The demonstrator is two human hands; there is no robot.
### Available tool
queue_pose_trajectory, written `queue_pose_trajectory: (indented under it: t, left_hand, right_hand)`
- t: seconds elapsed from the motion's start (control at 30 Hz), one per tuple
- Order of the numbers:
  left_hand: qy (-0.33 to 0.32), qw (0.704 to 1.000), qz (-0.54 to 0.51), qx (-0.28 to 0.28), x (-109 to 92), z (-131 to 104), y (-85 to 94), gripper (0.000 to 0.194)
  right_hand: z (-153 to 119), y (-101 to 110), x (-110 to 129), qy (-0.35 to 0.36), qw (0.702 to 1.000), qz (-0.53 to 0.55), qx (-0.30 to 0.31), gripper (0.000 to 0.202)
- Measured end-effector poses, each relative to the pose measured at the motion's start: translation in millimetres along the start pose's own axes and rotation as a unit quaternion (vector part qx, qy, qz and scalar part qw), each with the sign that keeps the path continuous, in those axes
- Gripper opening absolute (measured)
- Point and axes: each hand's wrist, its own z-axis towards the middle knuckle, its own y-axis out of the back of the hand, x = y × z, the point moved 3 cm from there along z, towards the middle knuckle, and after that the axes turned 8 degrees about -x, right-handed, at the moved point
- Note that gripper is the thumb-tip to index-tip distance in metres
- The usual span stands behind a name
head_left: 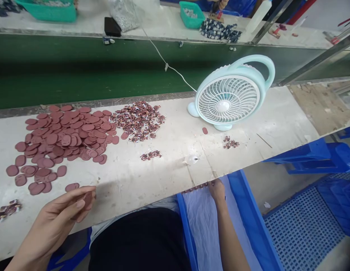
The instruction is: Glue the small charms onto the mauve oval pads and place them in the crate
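My left hand (63, 216) is raised over the front edge of the table, thumb and fingers pinching a reddish-brown oval disc (87, 198). Behind it spreads a large pile of the same flat discs (70, 131), some with small holes. My right hand (217, 191) reaches down to the table's front edge, above a blue crate (239, 199) lined with thin white sheeting (201, 214). Its fingers are closed at the end of a row of small brown pieces (195, 187); what they grip is too small to tell. A heap of tiny brown-and-white figure-like parts (139, 120) lies beside the discs.
A light-blue fan (228, 98) stands on the white table (171, 150), its cord running back. Smaller clusters of parts (150, 155) lie nearer me. Green baskets (191, 17) sit on the back shelf, where another person's hand (221, 4) shows. Blue crates (304, 218) stand at right.
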Motion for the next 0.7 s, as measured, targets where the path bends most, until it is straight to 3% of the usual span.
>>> queue_pose_trajectory:
  t: [0.23, 0.47, 0.6, 0.7]
  left_hand:
    - [-0.008, 0.998, -0.046, 0.037, 1, 4, -2.3, 0.030]
    - [-0.005, 0.998, -0.053, 0.037, 4, 6, -0.9, 0.031]
    - [0.006, 0.997, -0.069, 0.039, 9, 9, 6.8, 0.031]
    - [0.040, 0.994, -0.094, 0.034, 14, 10, 10.2, 0.030]
  right_hand:
    - [-4, 7, 11, -0.026, 0.999, 0.025, 0.010, 0.035]
    - [-7, 23, 28, -0.103, 0.981, 0.161, -0.018, 0.034]
    - [-21, 54, 38, -0.144, 0.936, 0.312, -0.074, 0.030]
    - [-48, 85, 59, -0.138, 0.860, 0.480, -0.101, 0.034]
